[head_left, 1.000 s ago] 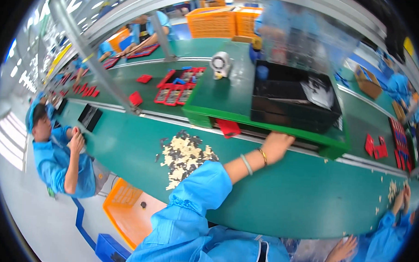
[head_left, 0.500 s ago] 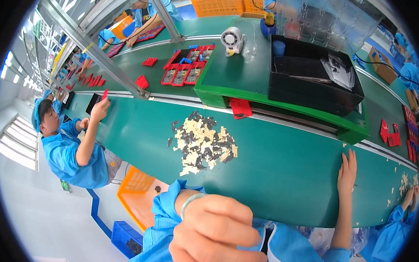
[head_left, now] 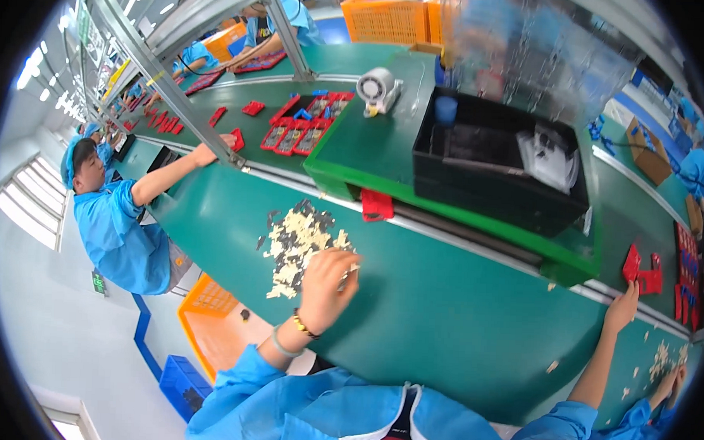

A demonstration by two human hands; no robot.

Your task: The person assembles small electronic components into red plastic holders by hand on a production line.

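On the green work surface lies a loose pile of small cream and black plastic parts [head_left: 293, 241]. My left hand [head_left: 328, 285], with a bead bracelet and a pale bangle at the wrist, is at the pile's right edge. Its fingers are curled in, and whatever they hold is hidden. Far to the right, my right hand [head_left: 622, 308] reaches over the surface's far rail. Its fingertips close on the lower end of a red plastic part [head_left: 632, 263]. Another red part [head_left: 651, 277] lies just right of it.
A green raised shelf [head_left: 362, 154] carries a black bin [head_left: 493, 182] and a small white fan [head_left: 378, 90]. One red piece [head_left: 376, 206] sticks out beneath it. Red trays [head_left: 301, 134] lie beyond the rail. Co-workers sit left [head_left: 127, 220] and right [head_left: 660, 394]. An orange crate [head_left: 201, 323] stands below left.
My left hand has gone from close before the camera to the pile. My right hand has moved from the green surface to the red part. The left co-worker's arm now reaches across the rail.
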